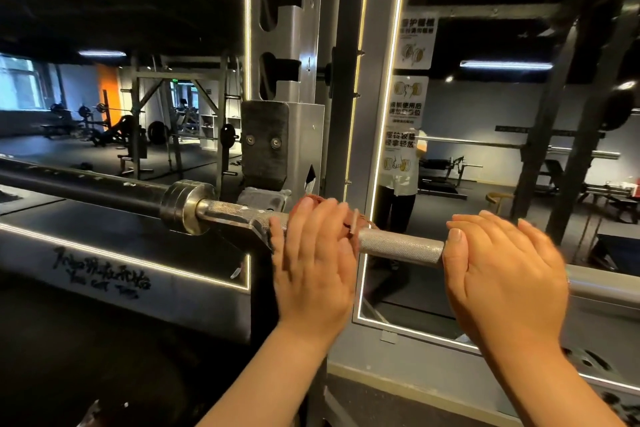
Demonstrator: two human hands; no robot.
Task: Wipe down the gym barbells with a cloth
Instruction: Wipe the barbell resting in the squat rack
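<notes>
Head view, my left hand (pixel 313 253) curled over a reddish cloth (pixel 362 221), pressing it round the barbell (pixel 401 248) just right of the rack hook (pixel 242 222), my right hand (pixel 505 270) gripping the knurled shaft further right, barbell resting level on the rack (pixel 294 28).

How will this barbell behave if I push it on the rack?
Likely heavy and stiff: the barbell is a thick metal shaft. It's round and just rests in the rack hook, so it may roll. Its knurled surface probably resists slipping.
</notes>
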